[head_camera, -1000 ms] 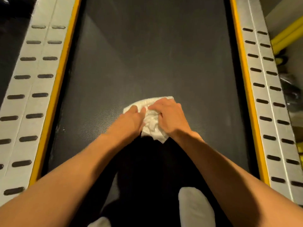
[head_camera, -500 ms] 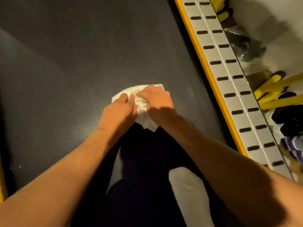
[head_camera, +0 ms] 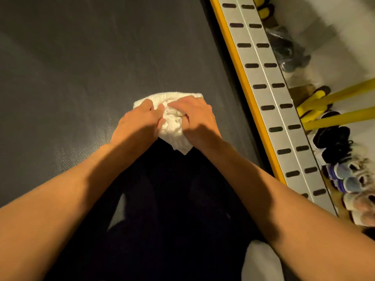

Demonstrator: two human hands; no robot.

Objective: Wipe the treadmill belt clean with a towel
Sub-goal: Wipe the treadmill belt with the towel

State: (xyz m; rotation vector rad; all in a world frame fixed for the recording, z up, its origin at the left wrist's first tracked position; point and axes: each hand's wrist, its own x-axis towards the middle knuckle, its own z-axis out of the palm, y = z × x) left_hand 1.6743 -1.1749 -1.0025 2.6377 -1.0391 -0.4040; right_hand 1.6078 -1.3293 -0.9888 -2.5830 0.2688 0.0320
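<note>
**Desk:** What do the fingers have?

**Me:** On my feed the left fingers (head_camera: 149,105) curl over the left side of the towel (head_camera: 173,126). The right fingers (head_camera: 182,105) bunch over its top, with the thumb tucked into the folds. So left hand (head_camera: 140,120) and right hand (head_camera: 197,116) both grip it, pressing it down on the treadmill belt (head_camera: 81,67).

**Desk:** Where exactly is the towel?

**Me:** It sits wadded under and between the fingertips. One corner of it trails back behind the knuckles, towards the wrists.

**Desk:** And further out?

**Me:** There is bare belt ahead of the fingers and off to their left. Near the right hand, on its outer side, runs the yellow edge strip (head_camera: 239,78), then the slotted side rail (head_camera: 263,82). Shoes (head_camera: 353,179) lie beyond that.

**Desk:** What could go wrong?

**Me:** As I judge it, the wad is small, so a hard push could roll the cloth out from under the fingers and leave bare knuckles scraping the textured belt. A stroke to the right could run the right hand into the strip, or snag the trailing corner in the gap beside it. With weight leaning on both hands, the belt could also creep underneath and take the balance with it
</note>
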